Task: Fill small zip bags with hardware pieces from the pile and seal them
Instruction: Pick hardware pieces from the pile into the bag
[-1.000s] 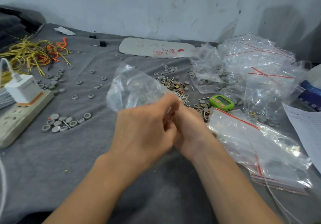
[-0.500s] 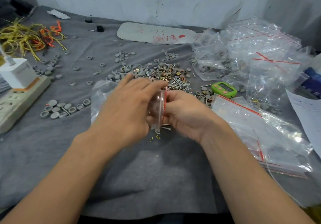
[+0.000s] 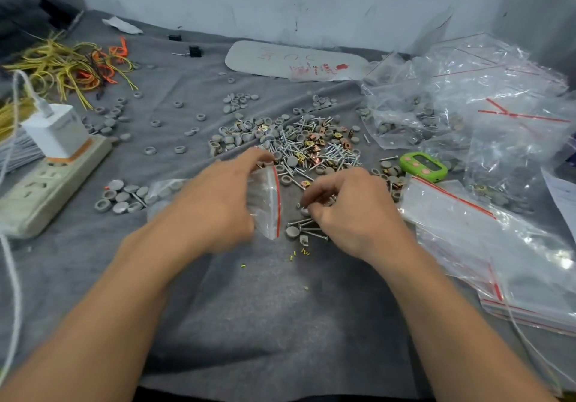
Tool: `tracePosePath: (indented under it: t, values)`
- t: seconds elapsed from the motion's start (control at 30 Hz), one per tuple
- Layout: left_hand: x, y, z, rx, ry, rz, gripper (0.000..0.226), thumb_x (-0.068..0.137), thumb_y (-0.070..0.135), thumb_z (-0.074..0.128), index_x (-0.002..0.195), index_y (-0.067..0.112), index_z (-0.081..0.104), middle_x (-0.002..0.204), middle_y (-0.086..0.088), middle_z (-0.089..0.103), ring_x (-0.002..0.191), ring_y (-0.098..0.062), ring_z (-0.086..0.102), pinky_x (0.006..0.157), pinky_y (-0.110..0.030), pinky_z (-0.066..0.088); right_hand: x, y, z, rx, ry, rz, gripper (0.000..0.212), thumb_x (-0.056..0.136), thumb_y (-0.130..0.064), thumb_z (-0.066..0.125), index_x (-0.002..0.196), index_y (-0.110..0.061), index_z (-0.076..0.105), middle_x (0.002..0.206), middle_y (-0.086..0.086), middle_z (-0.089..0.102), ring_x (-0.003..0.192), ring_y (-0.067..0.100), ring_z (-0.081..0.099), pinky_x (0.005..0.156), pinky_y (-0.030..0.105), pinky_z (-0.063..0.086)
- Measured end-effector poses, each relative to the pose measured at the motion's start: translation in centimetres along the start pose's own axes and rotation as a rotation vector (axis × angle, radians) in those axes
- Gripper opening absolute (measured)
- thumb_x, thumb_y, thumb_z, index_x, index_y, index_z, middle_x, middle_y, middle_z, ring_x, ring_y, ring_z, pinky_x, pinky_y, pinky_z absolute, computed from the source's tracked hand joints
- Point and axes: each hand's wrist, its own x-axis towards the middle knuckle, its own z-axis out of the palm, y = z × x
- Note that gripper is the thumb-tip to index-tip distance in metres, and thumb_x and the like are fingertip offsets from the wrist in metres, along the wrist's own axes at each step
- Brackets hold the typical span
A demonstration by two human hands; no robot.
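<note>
My left hand [image 3: 215,202] holds a small clear zip bag [image 3: 266,202] with a red seal strip, its mouth turned right toward the hardware. My right hand [image 3: 346,211] is curled over a small cluster of screws and grey caps [image 3: 299,230] just right of the bag, its fingertips pinching at pieces there. Behind both hands lies the main pile [image 3: 311,146] of silver screws, grey round caps and copper and yellow clips on the grey cloth [image 3: 249,308]. What the right fingers hold is hidden.
Empty zip bags [image 3: 486,239] lie stacked at the right, filled bags [image 3: 452,96] heaped behind them. A green timer [image 3: 422,166] sits by the pile. A power strip with a white charger [image 3: 53,158] and yellow wires [image 3: 62,65] occupy the left. Loose grey caps [image 3: 121,197] are scattered about.
The hands have come apart. The right hand let go of the bag and dropped to the pieces on the cloth, while the left hand keeps the bag, now lowered near the cloth.
</note>
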Motion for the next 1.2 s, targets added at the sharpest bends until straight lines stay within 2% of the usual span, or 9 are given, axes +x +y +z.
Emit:
tracePosePath:
  t: [0.13,0.23,0.33,0.43,0.5,0.6,0.8,1.0,1.2]
  values:
    - [-0.1,0.5,0.0,-0.028,-0.192,0.002,0.122,0.06,0.031,0.083,0.154,0.048,0.007,0.132,0.005,0.057,0.121,-0.024,0.051,0.094,-0.037,0.049,-0.4,-1.0,0.6,0.199,-0.109,-0.041,0.012,0.084,-0.026,0.077,0.087,-0.036,0.083,0.066,-0.02,0.072,0.063,-0.012,0.062,0.058,0.003,0.04]
    - [-0.4,1.4,-0.2,-0.079,-0.211,0.078,0.126,0.05,0.044,0.084,0.156,0.039,0.016,0.138,0.012,0.053,0.129,-0.016,0.048,0.114,-0.039,0.038,-0.3,-1.7,1.3,0.295,-0.137,-0.09,0.01,0.086,-0.034,0.078,0.094,-0.036,0.082,0.074,-0.017,0.075,0.069,-0.002,0.067,0.066,0.018,0.05]
    - [-0.5,2.0,-0.2,-0.102,-0.164,0.112,0.106,0.044,0.048,0.077,0.143,0.037,0.04,0.118,0.021,0.057,0.115,-0.009,0.057,0.106,-0.037,0.046,0.0,-1.9,1.6,0.318,-0.173,-0.089,0.015,0.085,-0.036,0.074,0.1,-0.034,0.078,0.088,-0.017,0.077,0.084,0.003,0.072,0.082,0.037,0.058]
    - [-0.3,1.8,0.0,-0.143,-0.015,0.071,0.072,0.05,0.053,0.069,0.118,0.041,0.05,0.104,0.018,0.064,0.103,-0.012,0.063,0.081,-0.029,0.05,0.1,-2.0,1.6,0.347,-0.191,-0.129,0.024,0.087,-0.029,0.073,0.109,-0.036,0.077,0.099,-0.021,0.077,0.096,-0.001,0.072,0.087,0.032,0.057]
    - [-0.2,1.1,0.1,-0.145,0.109,0.028,0.057,0.061,0.044,0.078,0.113,0.041,0.054,0.107,0.016,0.065,0.105,-0.015,0.061,0.078,-0.026,0.042,0.4,-1.7,1.1,0.355,-0.052,-0.071,0.027,0.084,-0.018,0.076,0.103,-0.038,0.081,0.091,-0.024,0.077,0.086,-0.007,0.071,0.079,0.018,0.054]
    - [-0.2,0.1,-0.2,-0.111,0.182,-0.019,0.061,0.069,0.033,0.084,0.122,0.041,0.055,0.123,0.014,0.062,0.116,-0.018,0.055,0.09,-0.031,0.044,1.0,-0.2,-1.0,0.057,0.151,0.13,0.02,0.084,-0.019,0.078,0.081,-0.038,0.081,0.077,-0.021,0.076,0.078,0.0,0.072,0.077,0.021,0.057]
    - [-0.6,0.9,-0.6,-0.077,0.164,-0.024,0.075,0.072,0.035,0.086,0.135,0.041,0.047,0.131,0.012,0.059,0.122,-0.017,0.052,0.109,-0.042,0.043,-0.1,0.5,-1.8,-0.189,-0.133,0.162,0.015,0.079,-0.032,0.082,0.092,-0.038,0.08,0.077,-0.018,0.069,0.077,0.009,0.066,0.068,0.024,0.051]
    - [-0.3,1.0,0.1,-0.023,0.117,-0.091,0.091,0.071,0.026,0.089,0.143,0.04,0.035,0.138,0.015,0.052,0.128,-0.016,0.049,0.098,-0.037,0.047,-0.1,-0.6,-1.2,-0.299,-0.166,0.141,0.017,0.083,-0.029,0.078,0.095,-0.04,0.077,0.082,-0.012,0.07,0.083,0.017,0.065,0.07,0.028,0.049]
    - [-0.5,1.1,0.0,-0.015,0.125,-0.049,0.08,0.069,0.025,0.089,0.134,0.041,0.044,0.135,0.018,0.057,0.128,-0.018,0.049,0.118,-0.042,0.031,-0.6,-1.0,-1.2,-0.387,-0.095,0.205,0.011,0.086,-0.03,0.073,0.076,-0.034,0.07,0.083,-0.008,0.072,0.086,0.021,0.068,0.069,0.029,0.046]
